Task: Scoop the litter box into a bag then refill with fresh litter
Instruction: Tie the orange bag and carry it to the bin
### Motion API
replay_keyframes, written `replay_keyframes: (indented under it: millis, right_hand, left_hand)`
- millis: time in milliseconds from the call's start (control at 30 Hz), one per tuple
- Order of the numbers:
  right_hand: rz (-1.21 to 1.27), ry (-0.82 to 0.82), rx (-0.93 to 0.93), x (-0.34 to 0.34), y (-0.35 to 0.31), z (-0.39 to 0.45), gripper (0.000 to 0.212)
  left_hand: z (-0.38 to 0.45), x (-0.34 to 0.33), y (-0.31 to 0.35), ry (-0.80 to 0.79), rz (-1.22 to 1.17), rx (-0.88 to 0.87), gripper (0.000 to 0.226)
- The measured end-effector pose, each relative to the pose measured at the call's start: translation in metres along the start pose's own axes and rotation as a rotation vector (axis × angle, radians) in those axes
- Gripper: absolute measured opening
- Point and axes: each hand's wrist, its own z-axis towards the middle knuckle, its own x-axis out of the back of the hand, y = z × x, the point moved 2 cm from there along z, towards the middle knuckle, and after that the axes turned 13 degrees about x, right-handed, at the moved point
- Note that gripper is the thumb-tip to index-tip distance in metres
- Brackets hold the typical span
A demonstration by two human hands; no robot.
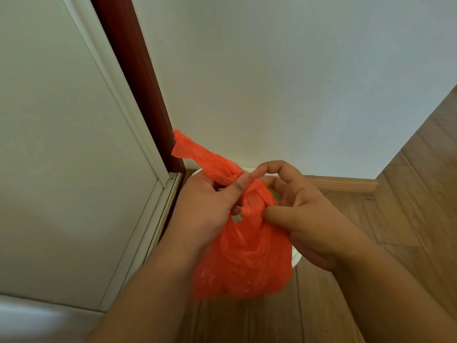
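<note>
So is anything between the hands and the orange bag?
No. Both hands already touch the orange bag: the left hand pinches one twisted strip, and the right hand pinches the knot.

Two bare arms reach forward from the bottom of the view, and the hands meet in the middle. The left hand (206, 206) has its fingers curled and its thumb pressed down, pinching a strip of the orange bag (243, 263). The right hand (304, 214) is close beside it. Its first finger bends up in an arch, and its thumb pushes against the bag's knotted neck, pinching it.
</note>
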Motion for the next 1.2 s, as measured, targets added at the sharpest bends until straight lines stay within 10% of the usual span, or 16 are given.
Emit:
replay_keyframes:
  millis: [433,733,1000,1200]
  right_hand:
    - [-0.715,0.016,0.297,-0.004,-0.006,0.002,0.024]
    - [0.406,0.445,0.112,-0.010,-0.007,0.008,0.033]
    - [0.396,0.607,-0.006,0.007,-0.004,0.007,0.033]
    - [0.033,0.609,-0.161,0.029,-0.012,0.002,0.034]
  left_hand:
    - [0.004,-0.005,-0.010,-0.221,-0.434,0.286,0.023]
    - [0.003,-0.007,-0.004,-0.251,-0.603,0.328,0.034]
    - [0.014,-0.003,-0.014,-0.051,-0.774,0.432,0.033]
    - [0.024,0.012,-0.022,0.072,-0.469,0.454,0.032]
